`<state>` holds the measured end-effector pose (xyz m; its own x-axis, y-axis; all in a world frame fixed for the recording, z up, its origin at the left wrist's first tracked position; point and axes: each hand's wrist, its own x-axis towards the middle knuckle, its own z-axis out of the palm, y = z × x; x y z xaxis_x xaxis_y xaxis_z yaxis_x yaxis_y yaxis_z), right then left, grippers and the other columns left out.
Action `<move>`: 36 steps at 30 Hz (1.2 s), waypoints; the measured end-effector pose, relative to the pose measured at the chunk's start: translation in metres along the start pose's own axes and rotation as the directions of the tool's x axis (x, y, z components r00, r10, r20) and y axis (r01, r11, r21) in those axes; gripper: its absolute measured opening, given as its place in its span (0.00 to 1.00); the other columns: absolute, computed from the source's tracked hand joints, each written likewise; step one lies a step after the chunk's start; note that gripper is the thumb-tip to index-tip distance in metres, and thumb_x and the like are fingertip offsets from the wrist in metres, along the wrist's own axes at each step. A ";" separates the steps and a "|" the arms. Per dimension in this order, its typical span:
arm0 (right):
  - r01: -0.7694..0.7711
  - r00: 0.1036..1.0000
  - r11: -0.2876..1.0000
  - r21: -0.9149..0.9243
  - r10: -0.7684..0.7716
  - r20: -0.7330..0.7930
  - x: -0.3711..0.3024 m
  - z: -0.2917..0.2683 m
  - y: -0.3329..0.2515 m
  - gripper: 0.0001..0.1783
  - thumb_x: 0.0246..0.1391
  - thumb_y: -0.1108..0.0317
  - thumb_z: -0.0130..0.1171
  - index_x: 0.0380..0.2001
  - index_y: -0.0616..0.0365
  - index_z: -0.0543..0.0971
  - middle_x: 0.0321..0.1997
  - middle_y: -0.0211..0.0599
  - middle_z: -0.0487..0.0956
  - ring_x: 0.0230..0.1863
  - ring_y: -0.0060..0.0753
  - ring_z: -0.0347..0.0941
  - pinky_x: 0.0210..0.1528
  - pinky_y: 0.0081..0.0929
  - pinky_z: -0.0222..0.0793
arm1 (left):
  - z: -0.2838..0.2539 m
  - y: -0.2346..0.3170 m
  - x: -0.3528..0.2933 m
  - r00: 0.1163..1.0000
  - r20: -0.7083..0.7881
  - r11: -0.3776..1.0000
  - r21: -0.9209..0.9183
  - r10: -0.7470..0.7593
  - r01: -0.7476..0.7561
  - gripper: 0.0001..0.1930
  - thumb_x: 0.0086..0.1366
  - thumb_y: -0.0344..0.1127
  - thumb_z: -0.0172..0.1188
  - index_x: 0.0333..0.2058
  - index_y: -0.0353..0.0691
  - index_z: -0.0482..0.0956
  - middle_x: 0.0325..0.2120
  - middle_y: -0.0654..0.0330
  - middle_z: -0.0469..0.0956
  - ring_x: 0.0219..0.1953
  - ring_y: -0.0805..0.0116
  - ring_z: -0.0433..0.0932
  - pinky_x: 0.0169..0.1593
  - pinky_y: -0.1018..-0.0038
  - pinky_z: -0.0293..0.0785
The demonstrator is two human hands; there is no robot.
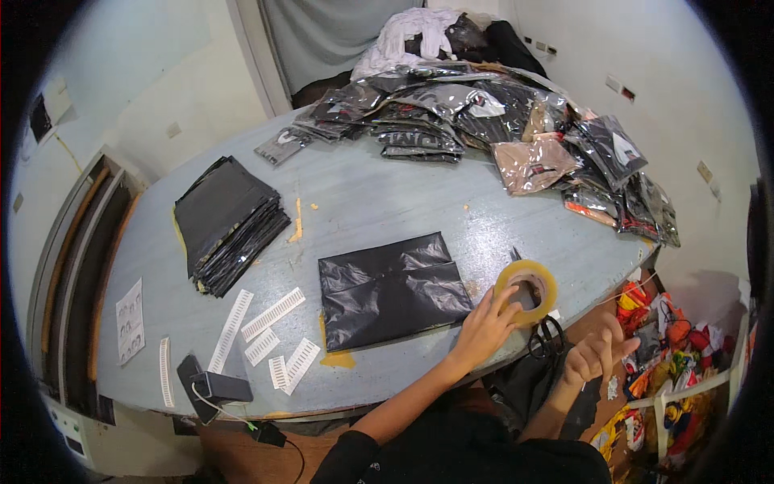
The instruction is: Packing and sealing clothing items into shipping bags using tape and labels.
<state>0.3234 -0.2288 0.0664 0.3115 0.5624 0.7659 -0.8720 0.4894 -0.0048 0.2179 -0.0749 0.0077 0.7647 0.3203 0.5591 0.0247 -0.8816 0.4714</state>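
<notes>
My left hand (486, 329) grips the near-left side of a yellowish roll of clear tape (547, 284), tilted up over the table's near right edge. To the right, beyond the table edge, my right hand (591, 356) is raised with its fingers bent together. Anything between them is too small or clear to make out. A folded black plastic bag (391, 302) lies flat just left of my left hand. Black-handled scissors (547, 337) are at the edge below the roll, partly hidden. A small dark pointed thing (515, 254) shows behind the roll.
A stack of black bags (230, 214) lies at left on the grey table (355, 210). Strips of white labels (274, 315) and a phone on a stand (211, 387) lie near left. Packed garments (427, 121) pile along the far side. A sack of colourful cloth (677, 363) stands right.
</notes>
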 end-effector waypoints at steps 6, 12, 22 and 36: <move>-0.054 0.988 0.981 -0.184 0.026 -0.153 -0.005 0.000 -0.013 0.25 0.59 0.46 0.41 0.45 0.57 0.57 0.13 0.32 0.66 0.05 0.16 0.52 0.10 0.13 0.47 | -0.005 -0.005 0.006 0.991 -0.123 0.996 0.065 -0.059 0.068 0.17 0.52 0.35 0.60 0.42 0.44 0.72 0.52 0.58 0.61 0.53 0.52 0.63 0.50 0.63 0.68; -0.545 0.776 0.172 -0.820 -0.266 -0.572 -0.016 -0.016 -0.009 0.13 0.58 0.60 0.48 0.40 0.57 0.66 0.18 0.31 0.69 0.13 0.18 0.62 0.16 0.15 0.55 | -0.001 -0.011 0.008 0.950 -0.081 0.920 -0.289 -0.300 0.266 0.17 0.55 0.37 0.60 0.43 0.42 0.71 0.48 0.58 0.60 0.48 0.59 0.67 0.47 0.69 0.69; -0.518 0.797 -0.795 -0.314 -0.315 -0.516 -0.043 -0.029 0.006 0.19 0.41 0.75 0.58 0.40 0.65 0.68 0.42 0.49 0.68 0.46 0.52 0.67 0.44 0.38 0.64 | 0.018 -0.009 0.019 0.784 -0.028 0.635 -0.605 -0.620 0.480 0.20 0.62 0.46 0.52 0.46 0.38 0.69 0.46 0.54 0.65 0.41 0.65 0.75 0.37 0.71 0.73; -0.606 0.537 0.038 -0.795 -0.718 -0.444 -0.060 -0.062 -0.002 0.10 0.58 0.69 0.47 0.42 0.61 0.70 0.24 0.26 0.71 0.18 0.12 0.61 0.17 0.11 0.55 | -0.061 0.016 -0.009 0.891 -0.243 0.920 -0.187 -0.384 0.345 0.20 0.63 0.45 0.49 0.51 0.42 0.66 0.47 0.53 0.68 0.48 0.55 0.69 0.49 0.66 0.67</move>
<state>0.3298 -0.2220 -0.0192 0.9606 0.2460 0.1294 0.0782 0.2073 -0.9752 0.1720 -0.0710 0.0524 0.5156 0.7080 0.4827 0.1668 -0.6354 0.7539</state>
